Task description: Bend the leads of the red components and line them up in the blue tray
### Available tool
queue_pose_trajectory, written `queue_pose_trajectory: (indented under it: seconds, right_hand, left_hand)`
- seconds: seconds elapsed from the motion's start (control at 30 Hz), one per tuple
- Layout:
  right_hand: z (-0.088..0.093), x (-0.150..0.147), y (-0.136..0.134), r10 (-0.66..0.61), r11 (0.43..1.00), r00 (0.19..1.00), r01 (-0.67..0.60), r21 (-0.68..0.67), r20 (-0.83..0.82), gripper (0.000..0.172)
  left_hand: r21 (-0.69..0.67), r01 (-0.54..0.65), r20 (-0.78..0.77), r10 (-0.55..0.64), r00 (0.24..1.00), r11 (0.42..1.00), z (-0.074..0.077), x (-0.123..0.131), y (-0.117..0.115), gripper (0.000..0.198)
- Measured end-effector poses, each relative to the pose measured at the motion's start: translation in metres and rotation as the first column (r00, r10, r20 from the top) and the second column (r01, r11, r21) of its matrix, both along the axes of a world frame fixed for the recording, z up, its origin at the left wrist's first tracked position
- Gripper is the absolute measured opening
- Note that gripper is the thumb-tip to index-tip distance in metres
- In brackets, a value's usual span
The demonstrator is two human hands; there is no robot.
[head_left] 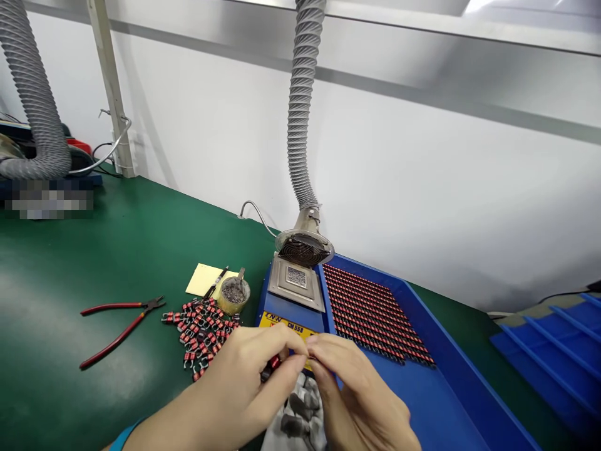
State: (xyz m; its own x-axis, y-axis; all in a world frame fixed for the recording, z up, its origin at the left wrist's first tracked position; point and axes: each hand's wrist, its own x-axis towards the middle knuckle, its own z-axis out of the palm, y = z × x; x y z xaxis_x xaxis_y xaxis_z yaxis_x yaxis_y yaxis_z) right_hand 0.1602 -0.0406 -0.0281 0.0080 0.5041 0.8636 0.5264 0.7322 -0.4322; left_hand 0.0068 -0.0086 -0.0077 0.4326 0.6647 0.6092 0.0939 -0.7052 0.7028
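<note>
Now the left hand makes a narrow grip, a red-and-black component tucked inside it behind the fingertips, meeting the closely pinched right hand.

Red-handled pliers, dark pen, yellow paper

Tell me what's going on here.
In front of a blue machine, the person's left hand holds at least one red-and-black part; the right hand meets its fingertips, and what lies between is hidden. Similar parts lie in a loose pile to the left, and red-and-black rows sit in the blue tray to the right. Red-handled pliers lie open on the green bench.
</note>
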Motion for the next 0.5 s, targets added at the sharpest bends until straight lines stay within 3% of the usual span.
queue_pose_trajectory:
  seconds: [0.07, 0.13, 0.2, 0.27, 0.3, 0.33, 0.4, 0.5]
  right_hand:
    - [0.000, -0.003, -0.001, -0.029, 0.999, 0.999, 0.029, -0.025, -0.014, 0.034]
    - [0.001, -0.005, -0.003, 0.006, 0.970, 0.987, -0.046, -0.238, -0.163, 0.015]
    - [0.003, -0.005, -0.004, 0.077, 0.837, 0.909, -0.282, -0.469, -0.410, 0.026]
    - [0.004, -0.002, -0.005, 0.165, 0.727, 0.795, -0.498, -0.473, -0.583, 0.037]
    - [0.005, 0.000, -0.004, 0.200, 0.731, 0.778, -0.523, -0.438, -0.596, 0.035]
    - [0.005, 0.002, -0.004, 0.224, 0.770, 0.799, -0.496, -0.402, -0.557, 0.028]
    - [0.004, 0.005, -0.003, 0.204, 0.872, 0.899, -0.347, -0.345, -0.388, 0.008]
    - [0.001, 0.004, -0.002, 0.133, 0.962, 0.979, -0.164, -0.217, -0.153, 0.031]
  left_hand:
    - [0.069, -0.021, -0.033, 0.023, 0.999, 0.997, -0.002, 0.002, 0.000, 0.014]
    - [0.242, -0.076, -0.068, 0.095, 0.993, 0.967, -0.005, 0.005, 0.001, 0.018]
    - [0.372, -0.104, -0.086, 0.146, 0.985, 0.922, -0.007, 0.006, 0.001, 0.022]
    - [0.338, -0.092, -0.079, 0.126, 0.989, 0.937, -0.007, 0.005, 0.001, 0.022]
    - [0.261, -0.070, -0.073, 0.092, 0.993, 0.963, -0.006, 0.004, 0.001, 0.020]
    - [0.167, -0.044, -0.061, 0.055, 0.997, 0.985, -0.004, 0.003, 0.000, 0.018]
    - [0.006, -0.004, -0.050, 0.005, 0.999, 1.000, 0.001, 0.000, 0.000, 0.015]
    - [-0.005, -0.017, -0.069, 0.016, 0.997, 1.000, 0.002, -0.001, -0.001, 0.013]
